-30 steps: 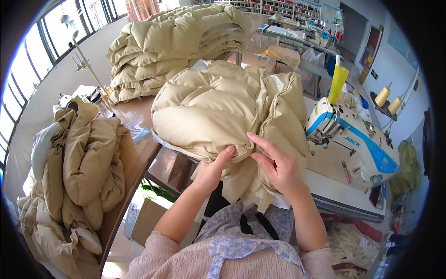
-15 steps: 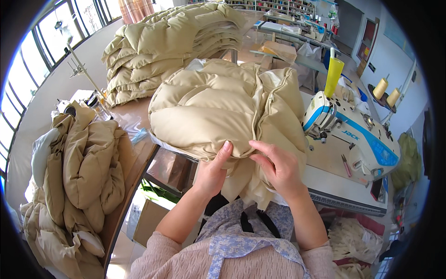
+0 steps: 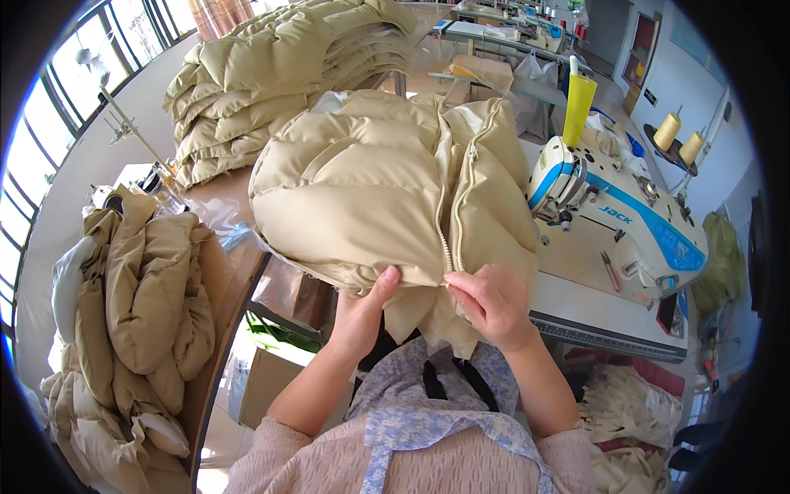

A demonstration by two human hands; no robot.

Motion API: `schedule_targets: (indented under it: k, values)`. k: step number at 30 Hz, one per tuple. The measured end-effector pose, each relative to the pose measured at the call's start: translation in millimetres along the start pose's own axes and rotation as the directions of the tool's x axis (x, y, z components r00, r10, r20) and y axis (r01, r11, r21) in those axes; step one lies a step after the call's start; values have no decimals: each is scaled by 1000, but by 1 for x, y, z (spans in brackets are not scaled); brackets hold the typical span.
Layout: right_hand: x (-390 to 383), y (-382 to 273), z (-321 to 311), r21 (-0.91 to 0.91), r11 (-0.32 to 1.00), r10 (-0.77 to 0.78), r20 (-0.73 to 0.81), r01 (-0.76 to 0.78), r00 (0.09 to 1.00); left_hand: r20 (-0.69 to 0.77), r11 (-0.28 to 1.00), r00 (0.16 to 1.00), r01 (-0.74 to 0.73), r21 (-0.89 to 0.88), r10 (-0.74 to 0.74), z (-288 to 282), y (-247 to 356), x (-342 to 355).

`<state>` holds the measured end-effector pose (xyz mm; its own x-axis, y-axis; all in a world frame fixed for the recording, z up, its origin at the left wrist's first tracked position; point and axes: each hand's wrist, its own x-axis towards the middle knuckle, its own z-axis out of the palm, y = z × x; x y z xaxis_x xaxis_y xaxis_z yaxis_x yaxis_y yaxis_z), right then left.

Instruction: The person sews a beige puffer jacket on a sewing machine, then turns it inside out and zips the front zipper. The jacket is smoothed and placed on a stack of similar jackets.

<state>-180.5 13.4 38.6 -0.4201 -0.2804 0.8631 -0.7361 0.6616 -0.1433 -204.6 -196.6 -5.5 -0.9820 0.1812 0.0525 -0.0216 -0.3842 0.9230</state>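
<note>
A beige padded jacket [image 3: 350,193] lies bunched in front of me, its lower edge toward my body. A pale zipper [image 3: 445,239] runs down its front, and its two toothed edges lie apart along most of their length. My left hand [image 3: 360,317] grips the hem left of the zipper, thumb on top and fingers hidden beneath the cloth. At the lower end of the zipper, my right hand [image 3: 496,306] pinches the jacket's edge between thumb and forefinger. Loose beige fabric [image 3: 420,317] hangs below the hem between both hands.
A white and blue sewing machine [image 3: 621,218] stands at the right, a yellow cone [image 3: 579,111] on top and small snips [image 3: 611,272] beside it. Beige padded pieces [image 3: 247,90] are stacked at the back left. More beige garments [image 3: 152,288] pile up at the left table edge.
Both hands have come slightly nearer to me with the jacket's hem. The zipper edges now lie straighter and farther apart, and the right fingers have closed into a tighter pinch.
</note>
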Motion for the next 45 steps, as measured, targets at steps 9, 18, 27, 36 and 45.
schedule_targets:
  k: [9, 18, 27, 36, 45]
  values:
    - [-50, -2, 21, 41, 998, -53, 247, 45, 967, 423, 903, 798, 381, 198, -429, -26, -16, -43]
    - [-46, 2, -2, 69, 972, 195, 285, -223, 938, 119, 927, 920, 375, 21, -374, -14, -67, -12]
    - [-73, 9, 14, -246, 968, 161, 443, -53, 882, 144, 965, 967, 182, 186, -210, -46, -67, -29]
    - [-77, -16, 15, 105, 957, 191, 477, -271, 858, 200, 848, 904, 250, 467, -377, -66, -24, -45]
    - [25, 106, 45, -334, 878, 386, 68, -344, 920, 289, 831, 938, -310, 463, 190, 33, 30, 73]
